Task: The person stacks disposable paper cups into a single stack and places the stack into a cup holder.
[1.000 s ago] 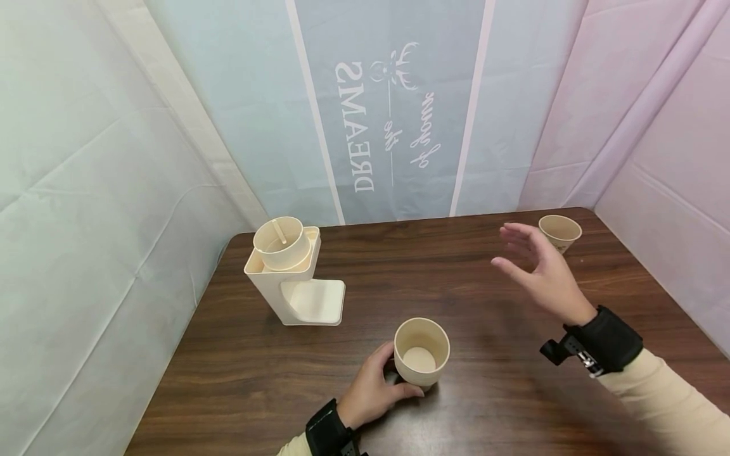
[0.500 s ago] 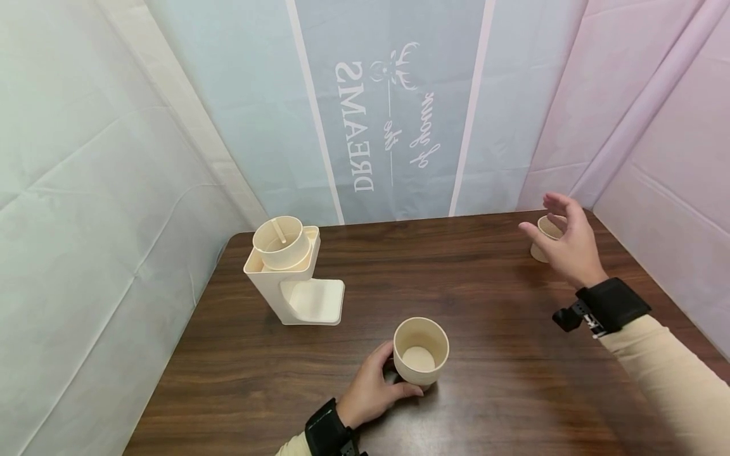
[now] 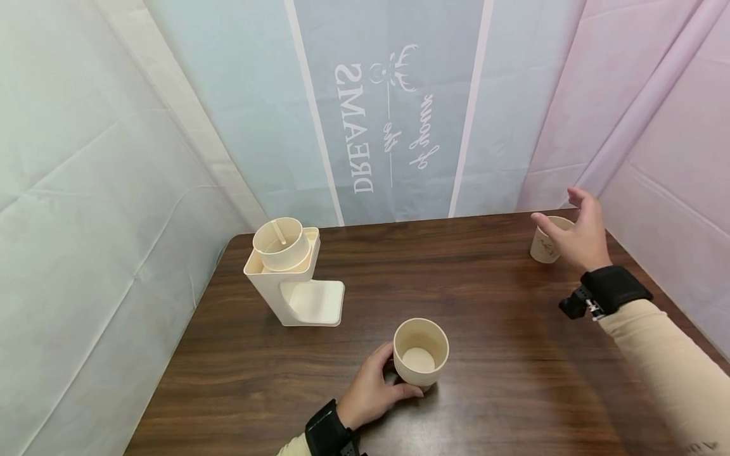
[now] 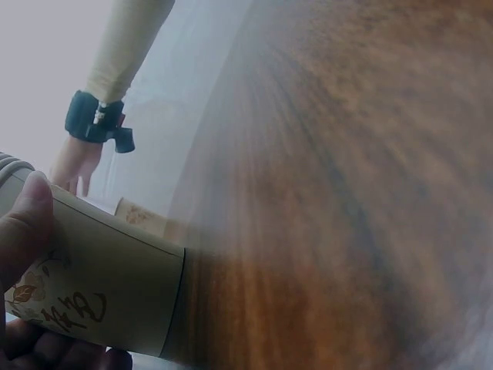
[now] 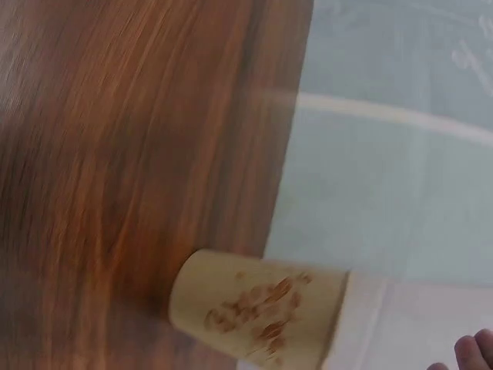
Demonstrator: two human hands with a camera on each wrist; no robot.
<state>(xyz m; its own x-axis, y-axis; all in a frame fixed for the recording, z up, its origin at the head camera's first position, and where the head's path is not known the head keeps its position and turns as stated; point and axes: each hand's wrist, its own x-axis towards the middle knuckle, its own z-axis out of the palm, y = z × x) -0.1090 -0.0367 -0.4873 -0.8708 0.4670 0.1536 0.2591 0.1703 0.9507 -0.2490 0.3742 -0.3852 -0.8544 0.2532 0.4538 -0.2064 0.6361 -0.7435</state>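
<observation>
Near the front middle of the table, my left hand [image 3: 371,387] grips an upright cream cup [image 3: 421,375] from its left side. In the left wrist view the thumb lies at the rim and the fingers curl below, around a wall with brown flower print and script [image 4: 77,308]. A second printed cream cup [image 3: 544,249] stands upright at the far right. My right hand [image 3: 584,235] hovers right at its rim, fingers and thumb spread apart, partly hiding it. In the right wrist view, fingertips [image 5: 471,352] show apart from that cup [image 5: 258,304].
On the left stands a cream C-shaped stand [image 3: 274,297] with a flat base [image 3: 319,303]. A round cream container [image 3: 282,258] sits on its top with a slim strip inside. Fabric walls [image 3: 399,190] border the dark wooden table [image 3: 239,380] at the back and sides.
My right hand has moved right and away from me, up to the far cup, fingers still spread. My left hand and its cup have stayed in place.
</observation>
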